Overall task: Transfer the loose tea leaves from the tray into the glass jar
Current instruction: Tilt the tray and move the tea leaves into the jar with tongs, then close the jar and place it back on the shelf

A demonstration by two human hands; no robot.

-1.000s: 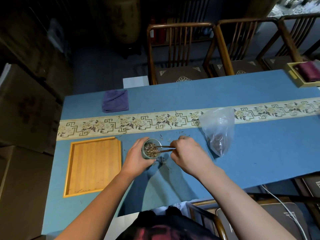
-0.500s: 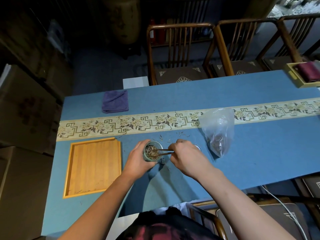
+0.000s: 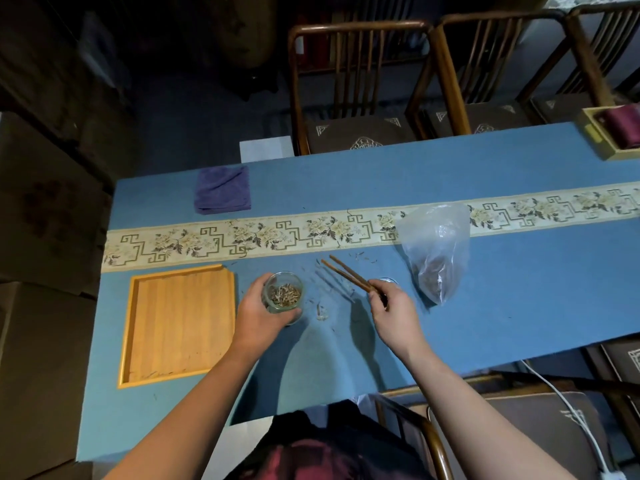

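A small glass jar (image 3: 284, 292) partly filled with dry tea leaves stands on the blue tablecloth, with my left hand (image 3: 260, 318) wrapped around its near side. My right hand (image 3: 393, 311) grips a pair of dark wooden tongs (image 3: 348, 274), whose tips point up and left, away from the jar and apart from it. The wooden tray (image 3: 178, 323) lies to the left of the jar and holds only a few crumbs along its near edge. A few loose leaves (image 3: 322, 311) lie on the cloth between my hands.
A clear plastic bag (image 3: 436, 251) with tea in it lies right of my right hand. A round lid (image 3: 388, 281) peeks out behind that hand. A purple cloth (image 3: 223, 189) sits at the back left. Wooden chairs (image 3: 356, 88) stand across the table; a boxed item (image 3: 616, 131) is far right.
My right hand has drawn the tongs out of the jar and swung to the right, tips now pointing up and away. The jar and my left hand shifted slightly left.
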